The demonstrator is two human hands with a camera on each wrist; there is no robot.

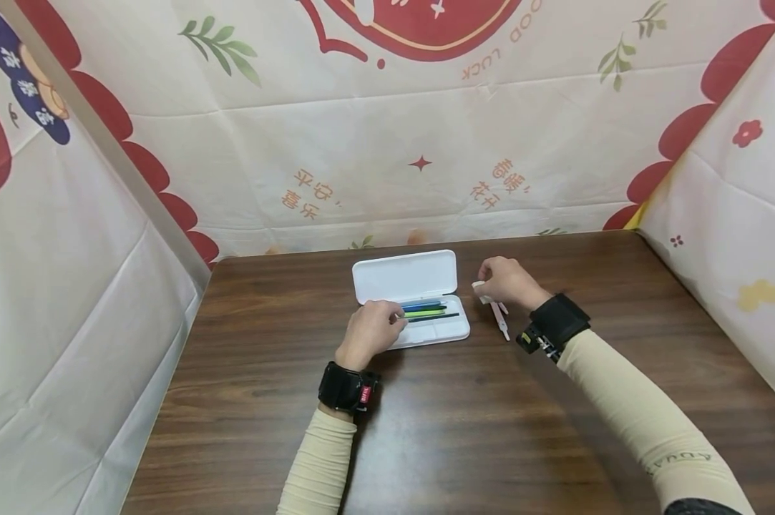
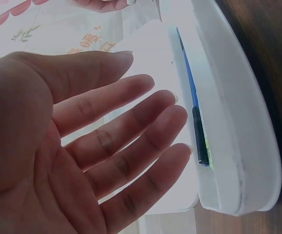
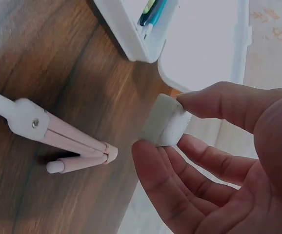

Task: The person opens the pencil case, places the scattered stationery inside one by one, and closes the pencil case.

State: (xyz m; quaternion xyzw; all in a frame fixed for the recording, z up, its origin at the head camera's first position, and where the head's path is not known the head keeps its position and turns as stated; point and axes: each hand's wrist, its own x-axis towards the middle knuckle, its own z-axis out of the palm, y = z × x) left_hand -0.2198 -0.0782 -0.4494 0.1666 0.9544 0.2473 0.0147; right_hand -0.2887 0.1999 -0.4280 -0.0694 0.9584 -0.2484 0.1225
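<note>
A white pencil case (image 1: 439, 330) lies on the table with its lid (image 1: 405, 275) raised behind it. Inside are several pens (image 1: 424, 309), with blue, green and dark ones among them. My left hand (image 1: 371, 330) is at the case's left end; in the left wrist view its fingers are loosely extended and hold nothing. To the right of the case, my right hand (image 1: 511, 282) pinches a white eraser (image 3: 165, 121) between thumb and fingers, above the table. Near that hand lies a pink and white drawing compass (image 3: 72, 134), partly covered by the hand in the head view.
The brown wooden table (image 1: 245, 379) reaches back to a printed white cloth (image 1: 387, 136) that hangs behind it. More cloth hangs at the left and right sides.
</note>
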